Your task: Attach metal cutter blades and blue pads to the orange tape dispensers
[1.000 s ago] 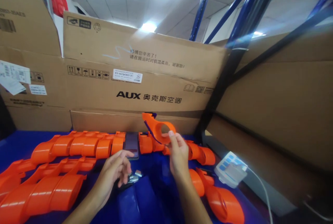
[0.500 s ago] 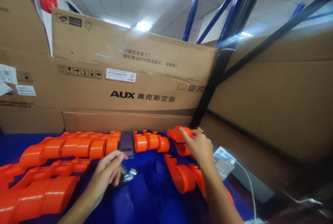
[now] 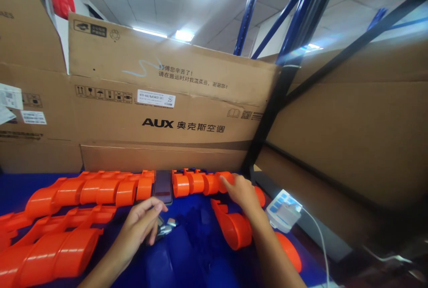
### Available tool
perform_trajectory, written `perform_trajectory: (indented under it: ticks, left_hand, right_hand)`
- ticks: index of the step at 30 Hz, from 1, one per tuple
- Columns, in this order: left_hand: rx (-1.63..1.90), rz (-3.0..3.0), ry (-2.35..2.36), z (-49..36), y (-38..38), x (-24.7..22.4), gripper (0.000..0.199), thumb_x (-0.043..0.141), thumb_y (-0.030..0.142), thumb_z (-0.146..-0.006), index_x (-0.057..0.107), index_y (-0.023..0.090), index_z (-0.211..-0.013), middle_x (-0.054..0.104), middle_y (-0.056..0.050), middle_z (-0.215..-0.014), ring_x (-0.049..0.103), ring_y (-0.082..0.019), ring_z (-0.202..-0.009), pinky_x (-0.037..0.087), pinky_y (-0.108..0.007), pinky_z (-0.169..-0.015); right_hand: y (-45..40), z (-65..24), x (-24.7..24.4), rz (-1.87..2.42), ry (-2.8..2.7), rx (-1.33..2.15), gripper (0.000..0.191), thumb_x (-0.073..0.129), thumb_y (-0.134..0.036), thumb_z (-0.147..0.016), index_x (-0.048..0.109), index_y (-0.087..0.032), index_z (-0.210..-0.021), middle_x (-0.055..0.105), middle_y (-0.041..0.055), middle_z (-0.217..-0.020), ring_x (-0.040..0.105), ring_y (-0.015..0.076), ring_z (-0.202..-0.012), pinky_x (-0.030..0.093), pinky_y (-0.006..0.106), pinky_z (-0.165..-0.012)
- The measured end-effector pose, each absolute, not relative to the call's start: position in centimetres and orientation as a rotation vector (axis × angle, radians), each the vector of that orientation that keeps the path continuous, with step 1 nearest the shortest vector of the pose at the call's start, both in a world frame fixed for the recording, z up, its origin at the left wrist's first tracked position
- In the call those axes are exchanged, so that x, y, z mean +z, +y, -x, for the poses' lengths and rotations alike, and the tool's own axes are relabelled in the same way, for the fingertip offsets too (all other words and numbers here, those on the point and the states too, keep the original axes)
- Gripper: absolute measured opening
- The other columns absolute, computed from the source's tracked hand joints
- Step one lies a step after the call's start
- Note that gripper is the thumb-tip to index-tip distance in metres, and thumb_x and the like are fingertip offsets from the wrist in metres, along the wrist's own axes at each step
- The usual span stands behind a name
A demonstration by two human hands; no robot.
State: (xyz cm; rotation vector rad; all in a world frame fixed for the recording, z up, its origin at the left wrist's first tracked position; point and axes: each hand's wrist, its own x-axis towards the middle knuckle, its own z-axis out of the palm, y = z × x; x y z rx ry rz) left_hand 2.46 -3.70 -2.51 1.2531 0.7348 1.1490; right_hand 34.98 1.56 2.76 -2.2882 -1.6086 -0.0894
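My right hand (image 3: 241, 191) reaches to the right end of a short back row of orange curved parts (image 3: 189, 183), its fingers closed on an orange part (image 3: 225, 181) beside that row. My left hand (image 3: 144, 220) hovers over the blue surface with nothing visible in it, its fingers loosely bent and partly apart. Just right of it lie small metal items (image 3: 167, 228), and behind it a dark phone-like slab (image 3: 163, 187). Another orange part (image 3: 236, 231) rests below my right hand; my forearm hides some pieces.
Long rows of orange parts (image 3: 96, 190) fill the left side of the blue table (image 3: 182, 212). A large cardboard sheet (image 3: 187, 100) stands behind. To the right are a white device (image 3: 284, 211) with a cable and a dark rack post (image 3: 270, 114).
My right hand has moved slightly down and left, bringing the orange part from a raised spot to the row's end. My left hand has shifted slightly down.
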Motion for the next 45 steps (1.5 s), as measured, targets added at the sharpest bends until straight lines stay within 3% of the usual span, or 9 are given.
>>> perform_trajectory:
  ticks: [4, 7, 9, 12, 17, 24, 29, 34, 45]
  left_hand:
    - [1.136, -1.275, 0.713, -2.5, -3.6, -2.5, 0.036, 0.058, 0.052, -0.095, 0.068, 0.016, -0.095, 0.036, 0.011, -0.037, 0.036, -0.009, -0.035, 0.022, -0.023, -0.045]
    - [1.138, -1.286, 0.732, -2.4, -3.6, -2.6, 0.037, 0.058, 0.052, -0.095, 0.068, 0.017, -0.095, 0.039, 0.01, -0.037, 0.034, -0.009, -0.035, 0.022, -0.023, -0.045]
    - [1.139, -1.287, 0.742, -2.4, -3.6, -2.6, 0.037, 0.058, 0.053, -0.095, 0.068, 0.017, -0.092, 0.039, 0.01, -0.036, 0.033, -0.008, -0.035, 0.022, -0.023, -0.044]
    - [1.134, -1.281, 0.729, -2.6, -3.7, -2.6, 0.037, 0.059, 0.054, -0.094, 0.068, 0.018, -0.092, 0.038, 0.01, -0.036, 0.034, -0.008, -0.034, 0.022, -0.023, -0.044]
    - [1.119, -1.31, 0.728, -2.6, -3.6, -2.7, 0.038, 0.058, 0.054, -0.094, 0.068, 0.017, -0.094, 0.038, 0.011, -0.035, 0.037, -0.009, -0.034, 0.024, -0.022, -0.044]
    - [1.064, -1.329, 0.76, -2.7, -3.3, -3.1, 0.039, 0.061, 0.056, -0.092, 0.068, 0.018, -0.094, 0.04, 0.011, -0.039, 0.042, -0.009, -0.034, 0.027, -0.02, -0.042]
    - [0.965, -1.333, 0.759, -3.0, -3.3, -3.5, 0.038, 0.063, 0.056, -0.09, 0.069, 0.018, -0.09, 0.052, 0.007, -0.049, 0.045, -0.009, -0.035, 0.03, -0.02, -0.04]
    - [0.941, -1.331, 0.77, -2.8, -3.1, -3.6, 0.039, 0.066, 0.056, -0.088, 0.072, 0.018, -0.095, 0.052, 0.006, -0.045, 0.05, -0.012, -0.037, 0.032, -0.021, -0.041]
    - [0.909, -1.363, 0.803, -2.6, -3.6, -3.5, 0.04, 0.06, 0.058, -0.091, 0.069, 0.02, -0.099, 0.06, 0.004, -0.051, 0.053, -0.012, -0.041, 0.033, -0.02, -0.042]
  right_hand:
    - [1.5, -36.3, 3.5, 2.305, -1.674, -0.091, 0.048, 0.045, -0.048, -0.1, 0.068, -0.016, -0.127, 0.074, 0.0172, -0.121, 0.068, 0.0307, -0.117, 0.051, 0.032, -0.09]
    - [1.1, -37.7, 4.4, 2.406, -1.646, -0.104, 0.05, 0.041, -0.042, -0.101, 0.056, -0.019, -0.143, 0.07, 0.019, -0.129, 0.068, 0.0342, -0.117, 0.051, 0.041, -0.092]
    - [0.9, -38.5, 4.9, 2.496, -1.645, -0.072, 0.05, 0.048, -0.042, -0.097, 0.06, -0.018, -0.139, 0.07, 0.0222, -0.127, 0.069, 0.0389, -0.113, 0.052, 0.046, -0.088]
    - [0.7, -39.1, 5.0, 2.56, -1.719, 0.013, 0.043, 0.056, -0.04, -0.091, 0.069, -0.019, -0.125, 0.074, 0.0208, -0.116, 0.072, 0.039, -0.107, 0.054, 0.043, -0.082]
    - [0.6, -38.2, 4.4, 2.593, -1.809, 0.03, 0.054, 0.069, -0.042, -0.081, 0.064, -0.024, -0.132, 0.075, 0.0171, -0.114, 0.072, 0.0376, -0.108, 0.053, 0.041, -0.082]
    - [0.8, -37.5, 4.7, 2.666, -1.782, -0.016, 0.047, 0.067, -0.041, -0.082, 0.066, -0.02, -0.124, 0.074, 0.0203, -0.112, 0.072, 0.0392, -0.107, 0.052, 0.043, -0.082]
    - [1.0, -37.1, 4.8, 2.65, -1.766, -0.027, 0.044, 0.068, -0.036, -0.08, 0.065, -0.017, -0.12, 0.074, 0.0226, -0.111, 0.072, 0.0398, -0.106, 0.051, 0.042, -0.08]
    - [1.1, -36.9, 4.7, 2.604, -1.715, -0.063, 0.044, 0.067, -0.034, -0.078, 0.062, -0.013, -0.117, 0.074, 0.0257, -0.103, 0.072, 0.0425, -0.099, 0.05, 0.041, -0.075]
    - [1.1, -38.2, 6.4, 2.39, -1.607, -0.249, 0.036, 0.053, -0.042, -0.086, 0.058, -0.018, -0.112, 0.072, 0.0155, -0.102, 0.069, 0.0326, -0.094, 0.043, 0.034, -0.071]
